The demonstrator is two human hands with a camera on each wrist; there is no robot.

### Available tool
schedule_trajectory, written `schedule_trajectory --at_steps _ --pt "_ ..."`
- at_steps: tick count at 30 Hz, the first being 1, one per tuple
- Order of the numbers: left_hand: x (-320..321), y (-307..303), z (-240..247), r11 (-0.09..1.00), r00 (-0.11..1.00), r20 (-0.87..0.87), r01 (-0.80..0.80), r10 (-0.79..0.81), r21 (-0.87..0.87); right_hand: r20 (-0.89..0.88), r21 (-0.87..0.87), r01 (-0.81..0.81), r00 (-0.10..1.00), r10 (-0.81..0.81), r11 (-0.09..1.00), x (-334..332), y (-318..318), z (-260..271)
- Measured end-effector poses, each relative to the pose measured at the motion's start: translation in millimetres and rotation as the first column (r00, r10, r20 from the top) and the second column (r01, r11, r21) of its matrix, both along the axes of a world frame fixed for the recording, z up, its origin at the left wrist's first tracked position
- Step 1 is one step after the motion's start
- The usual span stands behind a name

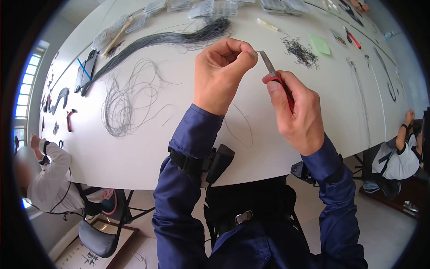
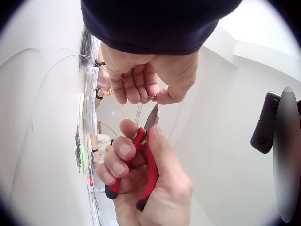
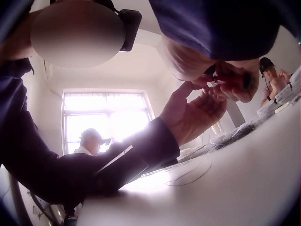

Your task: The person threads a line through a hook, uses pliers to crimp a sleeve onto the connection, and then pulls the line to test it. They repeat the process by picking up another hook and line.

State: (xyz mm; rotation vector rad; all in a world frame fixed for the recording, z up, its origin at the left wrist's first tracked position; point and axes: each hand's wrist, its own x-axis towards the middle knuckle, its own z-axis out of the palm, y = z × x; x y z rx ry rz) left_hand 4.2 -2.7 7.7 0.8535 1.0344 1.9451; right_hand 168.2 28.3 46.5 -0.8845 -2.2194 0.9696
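My left hand (image 1: 219,76) is raised over the white table (image 1: 179,166), thumb and forefinger pinching a thin wire close to its end. A long loop of thin wire (image 2: 56,61) trails below that hand in the left wrist view. My right hand (image 1: 299,114) grips small pliers (image 2: 152,172) with red handles and black ends. Their narrow grey tip points up at the left fingertips, right at the short bit of wire. In the right wrist view the left palm (image 3: 195,117) faces up beneath the right hand, and the pliers are partly hidden by fingers.
A dark wire bundle (image 1: 179,39) stretches across the table's far left, beside a tangle of loose wire (image 1: 120,114). Small bent wire pieces (image 1: 301,53) lie near a green note (image 1: 320,45). Clear plastic boxes (image 1: 201,9) line the back. People sit at both sides.
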Motion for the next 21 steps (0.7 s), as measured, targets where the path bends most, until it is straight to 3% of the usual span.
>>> schedule_trajectory --at_steps 7,21 --pt "0 4 -6 0.999 0.993 0.115 0.01 -0.014 0.036 -0.01 -0.026 0.041 0.999 -0.041 0.999 0 3 -4" --pt "-8 3 -7 0.997 0.991 0.109 0.078 -0.08 0.024 -0.062 0.039 0.219 0.974 -0.216 0.975 38 51 -12"
